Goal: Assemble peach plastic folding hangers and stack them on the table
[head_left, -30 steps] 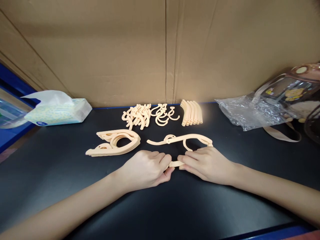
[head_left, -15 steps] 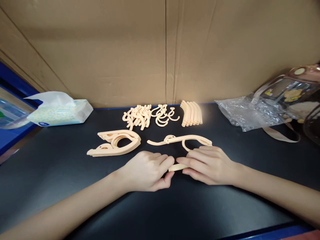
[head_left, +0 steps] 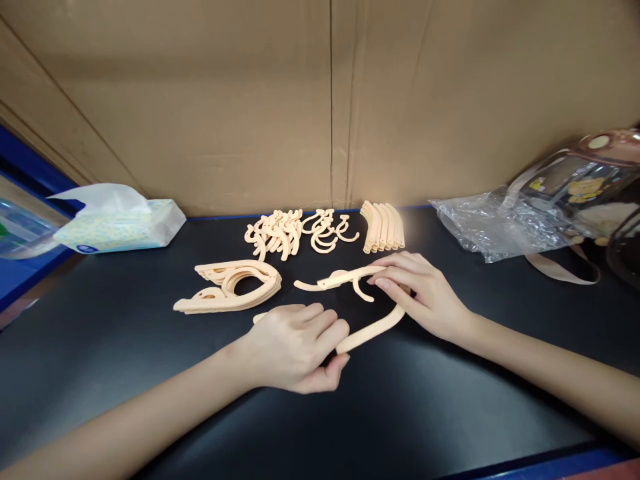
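My left hand [head_left: 295,347] pinches the near end of a cream curved plastic arm [head_left: 373,328] that lies on the black table [head_left: 150,373]. My right hand [head_left: 423,293] rests at that arm's far end, its fingers also on a cream hanger piece with a hook [head_left: 340,279]. To the left lies a stack of folded cream hangers [head_left: 233,287]. Behind are a heap of cream hooks [head_left: 295,232] and a row of curved cream arms [head_left: 383,225].
A tissue pack [head_left: 117,223] sits at the back left beside a clear container [head_left: 20,227]. At the right lie a crumpled clear plastic bag [head_left: 493,223] and a transparent bag with a strap [head_left: 580,187]. A cardboard wall [head_left: 330,100] stands behind.
My right hand has moved back and up from beside my left hand to the hooked hanger piece. The curved arm now shows along its length. My left hand has barely moved.
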### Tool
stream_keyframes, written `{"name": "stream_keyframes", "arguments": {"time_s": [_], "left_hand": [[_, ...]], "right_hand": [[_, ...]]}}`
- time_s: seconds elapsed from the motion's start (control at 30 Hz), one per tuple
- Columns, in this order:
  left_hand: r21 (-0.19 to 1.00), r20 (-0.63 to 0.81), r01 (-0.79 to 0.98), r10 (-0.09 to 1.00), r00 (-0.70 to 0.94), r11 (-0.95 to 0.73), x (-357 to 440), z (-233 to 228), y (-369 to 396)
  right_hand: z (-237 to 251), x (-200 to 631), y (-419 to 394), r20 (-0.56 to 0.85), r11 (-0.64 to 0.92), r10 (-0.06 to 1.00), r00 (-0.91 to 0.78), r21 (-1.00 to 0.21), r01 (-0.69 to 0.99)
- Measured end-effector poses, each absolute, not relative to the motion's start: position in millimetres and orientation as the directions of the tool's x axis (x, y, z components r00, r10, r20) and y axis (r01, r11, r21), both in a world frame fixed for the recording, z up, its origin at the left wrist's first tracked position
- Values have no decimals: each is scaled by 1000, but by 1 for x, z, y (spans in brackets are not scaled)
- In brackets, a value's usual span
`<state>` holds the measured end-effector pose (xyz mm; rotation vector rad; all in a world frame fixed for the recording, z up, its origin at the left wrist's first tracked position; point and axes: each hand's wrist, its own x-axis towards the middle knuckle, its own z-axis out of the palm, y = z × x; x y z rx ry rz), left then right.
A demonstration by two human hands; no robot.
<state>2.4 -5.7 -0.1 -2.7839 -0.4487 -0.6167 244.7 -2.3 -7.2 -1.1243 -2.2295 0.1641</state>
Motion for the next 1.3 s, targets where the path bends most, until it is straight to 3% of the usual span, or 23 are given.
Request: {"name": "stream_keyframes", "arguments": {"time_s": [0.23,0.43,0.7,1.0,1.3], "left_hand": [[-83,394,216,168,904,-973,2,2,-5],[-148,386,321,244,890,-936,4,4,1],[-44,369,376,334,867,-926,8,-1,6],[-312,465,522,351,812,-794,7,-1,-5],[-375,488,670,478,730,-641,9,-1,-11]], "right_hand": [[-10,244,-1,418,556,820,-390,-419,718],[-12,245,1,390,490,863,-322,-486,724],[-10,244,1,326,419,903,-281,-512,750],[-10,244,2,343,436,893,-291,-504,746],[-10,244,1,328,419,902,-281,-511,751]]}}
